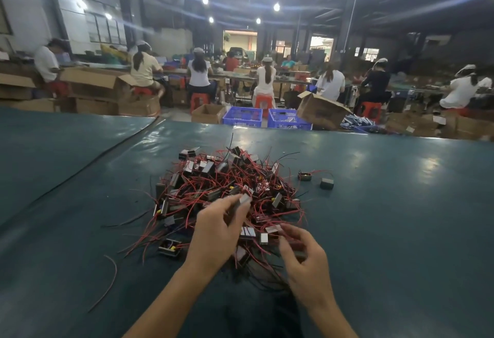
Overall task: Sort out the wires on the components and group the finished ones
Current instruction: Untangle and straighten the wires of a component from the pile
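- Components point(230, 188), small cores trailing red and black wires point(267, 177), lie in a tangled pile on the dark counter point(401, 204).
- The left hand point(216, 233), at the pile's near edge, pinches a single component point(243, 200) in its grip.
- The right hand point(304, 257), near right of the pile, curls its fingers. Blur hides whether its grip holds anything.
- A slow lift, freeing snagged leads first, should spare the tangle.
- Two stray components point(304, 176) right of the pile suggest a finished group.
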### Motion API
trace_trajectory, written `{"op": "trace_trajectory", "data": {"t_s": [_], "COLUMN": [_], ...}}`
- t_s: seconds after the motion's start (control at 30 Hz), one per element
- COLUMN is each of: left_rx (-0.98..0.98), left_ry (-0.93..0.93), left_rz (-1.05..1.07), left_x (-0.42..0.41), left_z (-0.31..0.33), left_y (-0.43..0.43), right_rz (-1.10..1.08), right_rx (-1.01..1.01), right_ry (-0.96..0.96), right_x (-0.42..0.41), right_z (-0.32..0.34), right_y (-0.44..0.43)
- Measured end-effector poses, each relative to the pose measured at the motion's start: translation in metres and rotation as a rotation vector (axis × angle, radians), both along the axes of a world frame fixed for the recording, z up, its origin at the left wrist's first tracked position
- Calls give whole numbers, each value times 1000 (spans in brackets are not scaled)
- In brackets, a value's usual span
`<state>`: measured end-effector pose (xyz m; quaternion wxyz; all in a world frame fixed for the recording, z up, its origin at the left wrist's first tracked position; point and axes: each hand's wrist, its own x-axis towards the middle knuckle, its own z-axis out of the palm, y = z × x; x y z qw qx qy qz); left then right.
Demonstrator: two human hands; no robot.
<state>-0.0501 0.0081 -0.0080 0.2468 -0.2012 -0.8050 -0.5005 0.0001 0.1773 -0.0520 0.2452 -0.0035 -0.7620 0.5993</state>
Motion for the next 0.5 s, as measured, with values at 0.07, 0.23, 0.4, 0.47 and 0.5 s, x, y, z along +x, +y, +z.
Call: {"op": "trace_trajectory", "data": {"t_s": [0.07, 0.23, 0.4, 0.47, 0.5], "left_rx": [215, 558, 738, 753, 761], "left_ry": [-149, -705, -911, -924, -917], "left_rz": [-86, -275, -303, -294, -294], "left_x": [2, 12, 35, 37, 37], "left_z": [17, 6, -40, -48, -49], "left_y": [10, 29, 30, 24, 21], "right_rz": [20, 38, 55, 52, 46], "right_rx": [-137, -263, -110, -66, -51], "right_ry": [44, -9, -85, -102, -103], "right_x": [8, 19, 16, 15, 14], "right_z": [-1, -13, -25, -28, -28], "right_y": [4, 11, 11, 10, 8]}}
